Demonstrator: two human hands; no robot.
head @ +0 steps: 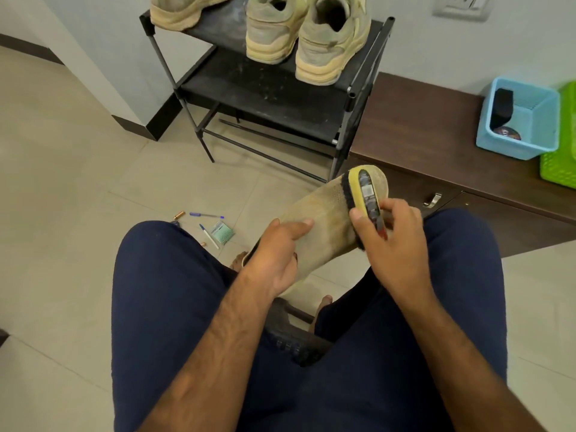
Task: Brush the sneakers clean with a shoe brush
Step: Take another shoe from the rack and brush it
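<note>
A dusty beige sneaker (324,213) is held in the air between my knees, toe pointing up and to the right. My left hand (274,257) grips its heel end, with the index finger lying along the upper. My right hand (389,241) holds a yellow-backed shoe brush (363,191) with black bristles. The bristles press against the sneaker near its toe. Three more beige sneakers (330,39) stand on the top shelf of a black shoe rack (274,98) straight ahead.
A dark wooden low cabinet (436,145) runs along the right, carrying a light blue basket (520,116) and a green basket (561,157). Pens and small items (208,227) lie on the tiled floor to the left. I sit on a dark stool (293,338).
</note>
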